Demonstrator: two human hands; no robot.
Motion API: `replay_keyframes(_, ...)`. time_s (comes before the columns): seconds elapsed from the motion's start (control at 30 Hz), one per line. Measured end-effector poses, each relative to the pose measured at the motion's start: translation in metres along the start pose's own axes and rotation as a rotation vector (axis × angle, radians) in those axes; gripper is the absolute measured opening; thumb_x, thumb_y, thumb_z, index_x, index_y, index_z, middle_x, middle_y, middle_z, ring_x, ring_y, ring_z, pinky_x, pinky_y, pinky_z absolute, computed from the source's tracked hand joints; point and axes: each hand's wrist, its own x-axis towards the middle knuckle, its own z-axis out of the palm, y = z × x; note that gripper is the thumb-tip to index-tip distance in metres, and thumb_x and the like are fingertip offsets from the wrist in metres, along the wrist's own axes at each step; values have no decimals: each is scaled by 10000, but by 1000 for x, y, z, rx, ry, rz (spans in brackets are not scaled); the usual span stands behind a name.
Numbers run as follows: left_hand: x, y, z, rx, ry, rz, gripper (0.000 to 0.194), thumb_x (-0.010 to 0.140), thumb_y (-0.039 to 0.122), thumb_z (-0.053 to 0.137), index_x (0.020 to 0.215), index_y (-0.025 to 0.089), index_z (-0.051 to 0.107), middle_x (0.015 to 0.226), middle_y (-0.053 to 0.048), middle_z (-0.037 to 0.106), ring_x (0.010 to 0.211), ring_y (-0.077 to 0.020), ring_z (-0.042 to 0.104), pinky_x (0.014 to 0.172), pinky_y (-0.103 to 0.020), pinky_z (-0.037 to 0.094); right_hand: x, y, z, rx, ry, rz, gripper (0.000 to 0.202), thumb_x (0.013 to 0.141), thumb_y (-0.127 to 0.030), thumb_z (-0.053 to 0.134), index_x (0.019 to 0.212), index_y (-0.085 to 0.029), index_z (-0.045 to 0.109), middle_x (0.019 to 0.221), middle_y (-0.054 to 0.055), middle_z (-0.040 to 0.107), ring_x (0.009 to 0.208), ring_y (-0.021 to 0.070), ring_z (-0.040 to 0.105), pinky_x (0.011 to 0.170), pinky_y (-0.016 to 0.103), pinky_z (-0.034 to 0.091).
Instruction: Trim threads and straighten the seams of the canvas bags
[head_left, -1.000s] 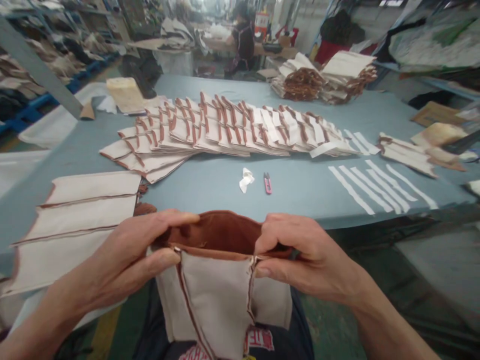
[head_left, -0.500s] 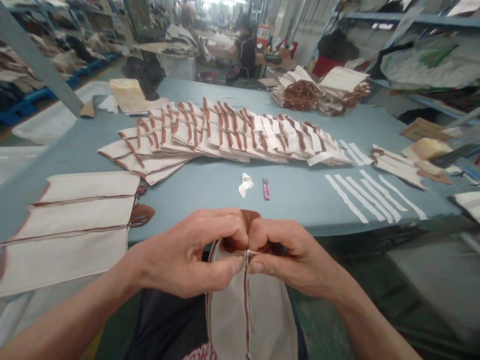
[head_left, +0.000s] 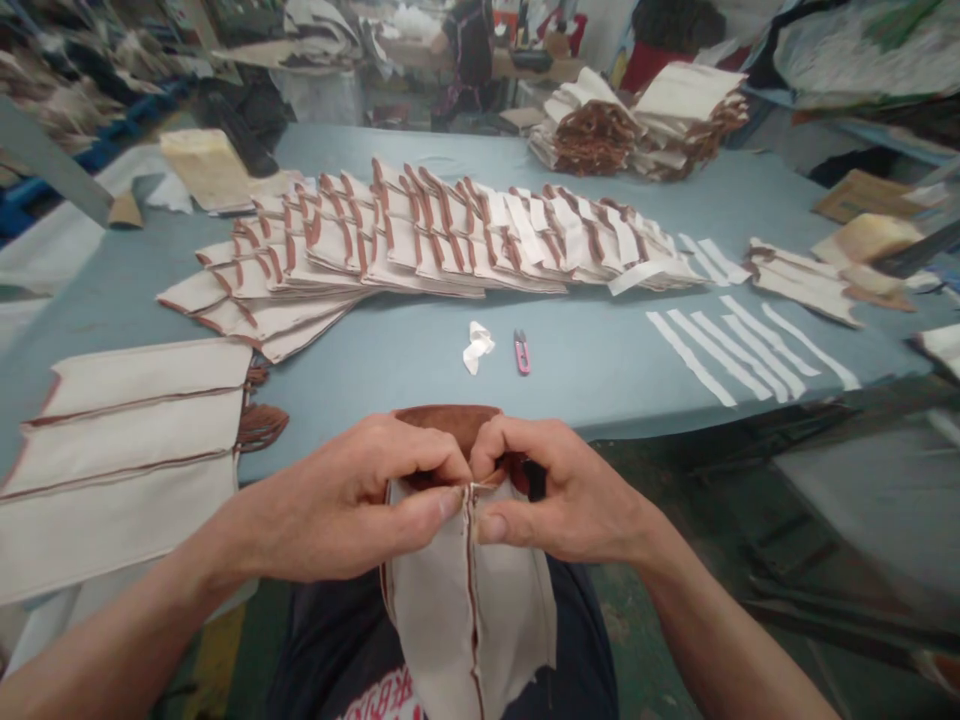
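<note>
While our left hand (head_left: pixel 367 500) and right hand (head_left: pixel 562 490) pinch its rim, equally close on either side of the seam (head_left: pixel 472 590), the cream fabric pouch (head_left: pixel 430 610) hangs before the worktop's (head_left: pixel 375 365) near edge, lengthwise along that seam.

Across the blue-grey table (head_left: pixel 375 370), the middle is filled by a long, fanned row of cream fabric pieces (head_left: pixel 330 250), edged in brown, and its right half is topped by white strips (head_left: pixel 574 230). Just in front, a crumpled white scrap (head_left: pixel 478 347) is set near the pink thread snips (head_left: pixel 522 352). Over to the right, loose strips (head_left: pixel 701 357) are laid out on a slant, with a narrow cream piece (head_left: pixel 802 280) placed near them. Up at the far side, a left stack (head_left: pixel 589 130) and a right stack (head_left: pixel 686 110) are piled together. Far left, a yellowish block (head_left: pixel 206 165) is parked; near left, the surface is covered by a seamed cream panel (head_left: pixel 135 420).
</note>
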Motion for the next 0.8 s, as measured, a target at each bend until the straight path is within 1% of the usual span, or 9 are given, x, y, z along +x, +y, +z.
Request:
replay_keyframes(0.07, 0, 0, 1, -36, 9, 1, 209, 940, 146, 498, 785, 154, 638, 677, 63, 580, 598, -68, 499, 570, -175, 373, 1, -2, 1, -18, 9, -6, 395, 857, -479, 819, 780, -183, 569, 695, -62, 519, 600, 81, 405, 538, 222, 309)
replay_keyframes(0.13, 0, -1, 1, -67, 12, -11, 204, 948, 161, 502, 797, 156, 638, 683, 59, 585, 600, -74, 500, 568, -178, 376, 2, -3, 2, 5, 0, -13, 350, 876, -408, 796, 767, -189, 545, 682, -71, 498, 587, 76, 393, 539, 220, 310)
replay_keyframes(0.2, -1, -1, 1, -82, 6, -32, 211, 961, 183, 502, 801, 156, 637, 689, 51, 588, 599, -82, 497, 560, -187, 373, 3, -4, 2, 36, -16, -25, 305, 889, -338, 768, 765, -192, 531, 688, -72, 494, 593, 75, 398, 552, 220, 320)
replay_keyframes(0.27, -1, -2, 0, -99, -1, -45, 229, 974, 205, 500, 794, 154, 634, 689, 44, 585, 601, -87, 494, 557, -193, 370, 3, -3, 2, 51, -36, -28, 273, 894, -302, 752, 772, -191, 534, 703, -67, 500, 610, 79, 413, 564, 221, 329)
replay_keyframes(0.47, -3, -6, -1, -163, -11, -41, 262, 982, 217, 501, 767, 149, 634, 660, 46, 545, 588, -83, 478, 549, -186, 365, 3, 1, -1, 107, -89, 24, 241, 919, -290, 743, 798, -183, 563, 714, -60, 513, 608, 79, 414, 548, 210, 330)
replay_keyframes(0.6, -4, -8, -1, -180, 4, -37, 157, 917, 181, 589, 791, 147, 678, 663, 43, 591, 602, -85, 512, 569, -180, 384, 4, -1, 1, 87, -91, 32, 220, 927, -275, 718, 800, -178, 567, 704, -59, 513, 600, 75, 414, 543, 203, 334)
replay_keyframes(0.7, -5, -10, -1, -173, 8, -103, 141, 886, 182, 635, 761, 142, 685, 629, 47, 569, 578, -84, 488, 547, -181, 377, 6, -1, 3, 56, -73, 61, 229, 918, -304, 721, 799, -179, 570, 692, -57, 517, 581, 75, 417, 520, 201, 327)
replay_keyframes(0.8, -6, -13, -2, -182, -12, -159, 143, 883, 186, 611, 783, 136, 701, 629, 39, 573, 578, -92, 481, 540, -190, 374, 8, 0, 5, 38, -63, 114, 249, 917, -331, 719, 787, -183, 566, 661, -64, 493, 553, 75, 393, 493, 204, 306)
